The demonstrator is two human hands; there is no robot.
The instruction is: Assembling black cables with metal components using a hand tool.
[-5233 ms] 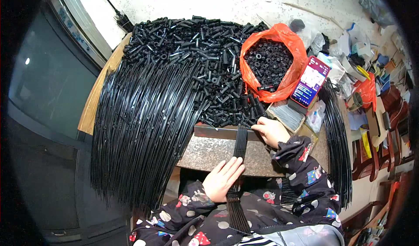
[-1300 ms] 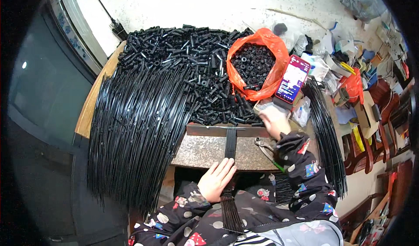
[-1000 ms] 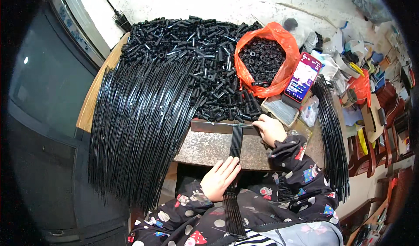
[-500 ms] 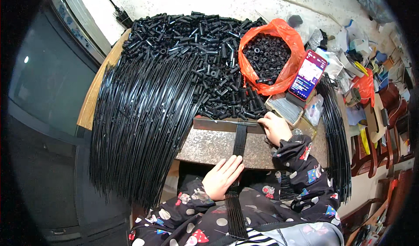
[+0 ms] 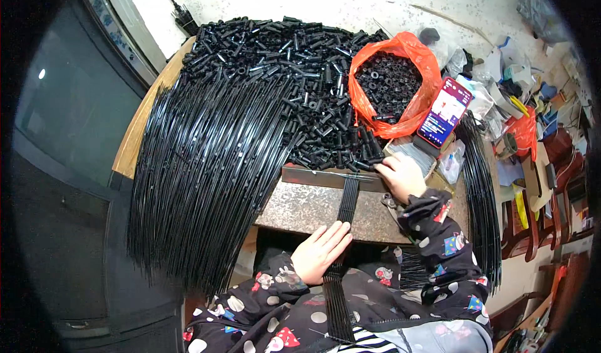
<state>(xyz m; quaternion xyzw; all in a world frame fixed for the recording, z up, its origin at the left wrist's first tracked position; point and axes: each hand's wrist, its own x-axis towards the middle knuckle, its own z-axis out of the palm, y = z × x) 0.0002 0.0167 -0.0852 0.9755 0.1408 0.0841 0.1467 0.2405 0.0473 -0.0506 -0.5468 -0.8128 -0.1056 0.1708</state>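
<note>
My left hand [image 5: 321, 251] lies flat, fingers stretched out, across a narrow row of thin black rods [image 5: 340, 306] that runs from my lap up to the table edge. The rods' far ends rest side by side on a dark metal strip [image 5: 308, 177] along the front of the table. A thin silvery wire or needle [image 5: 335, 173] lies along that strip, across the rods. At the strip's right end, my right hand [image 5: 404, 178] has its fingers bent and pressed together by the black pieces; what is between the fingertips is hidden.
Black tubular pieces [image 5: 269, 52] are heaped behind the strip. Many long black rods [image 5: 206, 184] hang over the table's left side, another bundle [image 5: 481, 209] at right. A red plastic bag [image 5: 429, 59] holds small black rings, beside a lit phone [image 5: 444, 112]. Clutter [image 5: 532, 121] fills the far right.
The view has shifted slightly. My right hand has moved a little upward at the strip's end, and a small metal tool shows more below it. My left hand stays flat on the rods.
</note>
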